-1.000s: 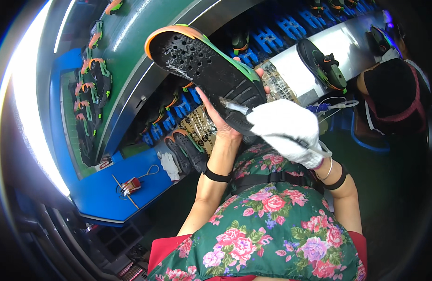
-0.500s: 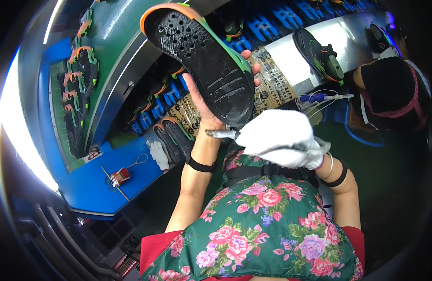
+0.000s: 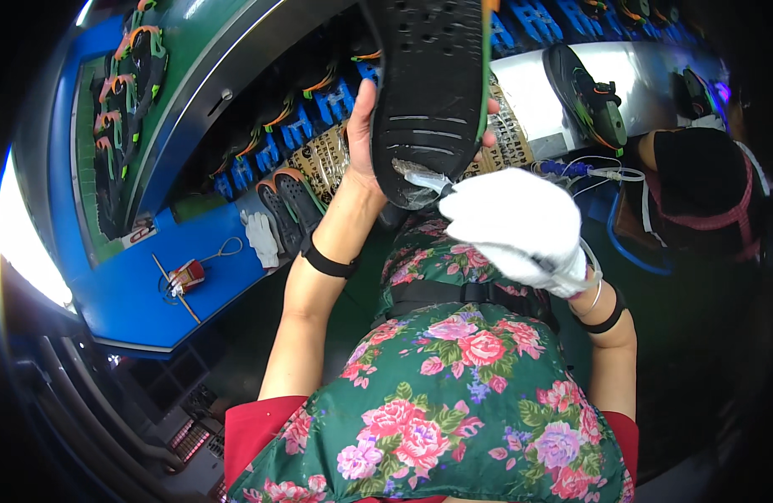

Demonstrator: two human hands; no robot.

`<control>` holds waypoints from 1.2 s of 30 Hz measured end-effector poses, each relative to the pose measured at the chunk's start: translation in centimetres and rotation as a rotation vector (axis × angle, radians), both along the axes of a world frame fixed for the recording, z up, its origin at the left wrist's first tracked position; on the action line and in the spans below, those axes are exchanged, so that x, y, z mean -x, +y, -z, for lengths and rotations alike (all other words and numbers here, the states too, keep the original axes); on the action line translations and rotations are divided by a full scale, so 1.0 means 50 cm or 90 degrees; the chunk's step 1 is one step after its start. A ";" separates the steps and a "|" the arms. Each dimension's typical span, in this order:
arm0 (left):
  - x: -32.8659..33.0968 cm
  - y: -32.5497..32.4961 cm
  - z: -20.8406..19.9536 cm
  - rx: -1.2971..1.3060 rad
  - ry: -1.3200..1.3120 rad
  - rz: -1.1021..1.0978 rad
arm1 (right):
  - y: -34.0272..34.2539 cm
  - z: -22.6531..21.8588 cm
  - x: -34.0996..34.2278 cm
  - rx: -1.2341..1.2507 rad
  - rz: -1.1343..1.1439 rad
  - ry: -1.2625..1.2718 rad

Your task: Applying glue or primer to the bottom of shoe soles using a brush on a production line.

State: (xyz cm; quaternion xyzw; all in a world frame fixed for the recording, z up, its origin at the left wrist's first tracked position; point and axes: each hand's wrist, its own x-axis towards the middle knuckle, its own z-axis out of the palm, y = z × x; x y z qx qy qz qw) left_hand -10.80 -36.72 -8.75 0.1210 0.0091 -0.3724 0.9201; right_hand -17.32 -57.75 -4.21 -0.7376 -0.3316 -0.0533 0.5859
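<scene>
My bare left hand (image 3: 361,142) grips a black shoe sole (image 3: 428,109) from beneath, thumb along one side and fingertips at the other. The sole has round holes and a few raised ridges, with orange and green edging. A wet-looking gloss covers part of its surface. In a white glove, my right hand (image 3: 516,222) is closed around a small brush, its handle hidden by the glove. The pale brush tip (image 3: 426,178) touches the sole's near rounded end, where a whitish wet smear shows.
On the blue table (image 3: 118,310) at left lie white gloves (image 3: 261,239), a small red container (image 3: 185,277) and a thin stick. Two soles (image 3: 296,201) stand beside them. Ahead runs a line of blue racks (image 3: 332,105) with shoes; a shoe (image 3: 583,96) rests on metal. A co-worker (image 3: 705,176) sits at right.
The sole has turned more upright and shifted right and up. The brush tip, formerly just off the sole's near end, now rests on it. The whitish smear there is new.
</scene>
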 end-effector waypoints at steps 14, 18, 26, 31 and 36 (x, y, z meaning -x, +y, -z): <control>-0.015 0.035 -0.016 -0.279 0.046 0.070 | -0.010 0.007 0.044 0.077 -0.104 0.006; -0.009 0.036 -0.003 -0.248 0.138 0.048 | -0.016 -0.011 0.033 0.015 -0.147 0.003; -0.026 0.034 0.030 -0.286 0.027 0.068 | 0.004 0.002 0.036 -0.147 -0.059 0.223; -0.026 0.016 0.031 -0.201 0.024 0.077 | 0.003 0.024 0.030 -0.172 -0.039 0.255; 0.035 0.006 0.027 -0.133 0.259 -0.021 | -0.040 0.020 -0.009 -0.121 0.053 0.197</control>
